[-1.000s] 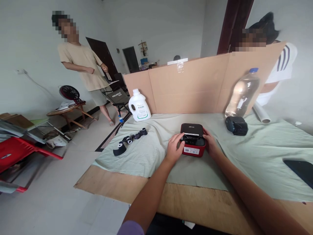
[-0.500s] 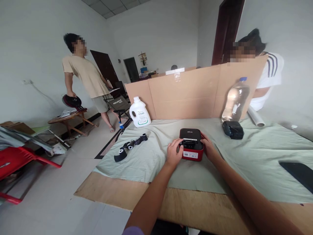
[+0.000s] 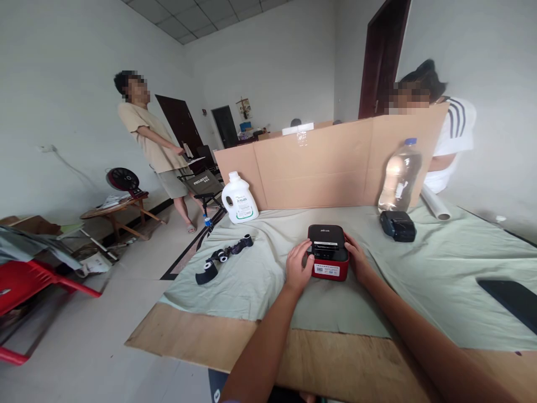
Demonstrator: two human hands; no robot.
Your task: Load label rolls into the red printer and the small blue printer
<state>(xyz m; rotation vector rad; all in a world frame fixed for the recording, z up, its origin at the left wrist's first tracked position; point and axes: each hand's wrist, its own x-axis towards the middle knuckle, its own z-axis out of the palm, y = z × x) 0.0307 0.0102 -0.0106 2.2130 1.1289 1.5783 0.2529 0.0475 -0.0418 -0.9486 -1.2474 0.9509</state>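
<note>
A small red and black label printer (image 3: 328,238) sits on the cloth in front of me, with a white sticker on its near red side and a slot across its top. My left hand (image 3: 298,266) holds its left side, fingers along the top edge and the thumb at the near left corner. On the opposite side, my right hand (image 3: 356,256) lies against the right wall with its fingers bent around it. To the left, black ribbon rolls with white cores (image 3: 224,258) lie partly unwound. A black device (image 3: 398,226) stands behind to the right.
A white jug (image 3: 239,198) and a large clear bottle (image 3: 400,176) stand before an upright cardboard panel (image 3: 310,168). A dark flat object (image 3: 509,302) lies at right near a white roll (image 3: 436,204). One person stands at left; another is behind the panel.
My view has tilted slightly upward. Both hands stay at the printer's sides. The person at left has brought an arm away from the fan and in front of the body.
</note>
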